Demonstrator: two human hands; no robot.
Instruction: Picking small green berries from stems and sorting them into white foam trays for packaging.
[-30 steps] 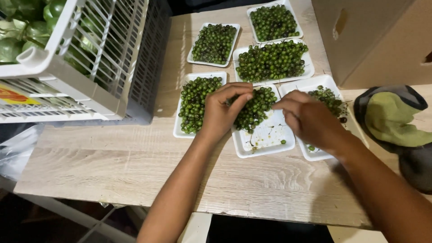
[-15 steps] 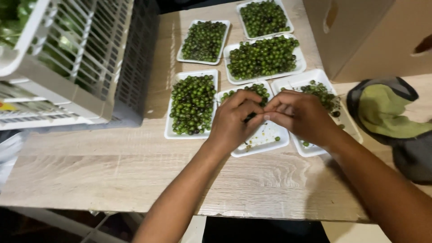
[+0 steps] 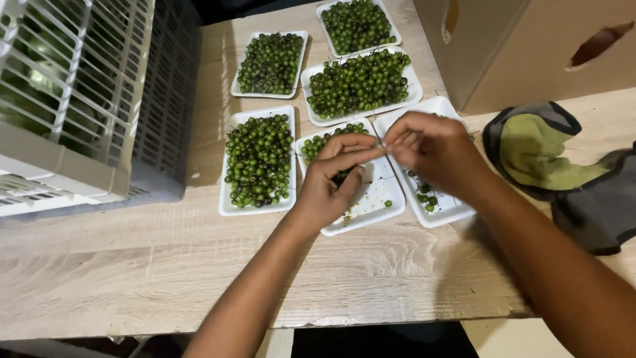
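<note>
Fingertips of the left hand (image 3: 331,182) and the right hand (image 3: 434,149) are brought together in a pinch above the middle tray (image 3: 377,209), with a thin stem apparently gripped between them; what exactly is held cannot be made out. A dark cluster of green berries (image 3: 341,176) is seen under the left palm, the nearer hand, its stem running roughly three to nine o'clock toward the right fingers. A fuller tray (image 3: 257,159) lies at nine o'clock, a nearly bare tray (image 3: 440,212) at three. Three heaped trays are set at twelve, a white crate (image 3: 73,152) far left, a cardboard box (image 3: 530,46) and folded cloth (image 3: 550,152) right.
</note>
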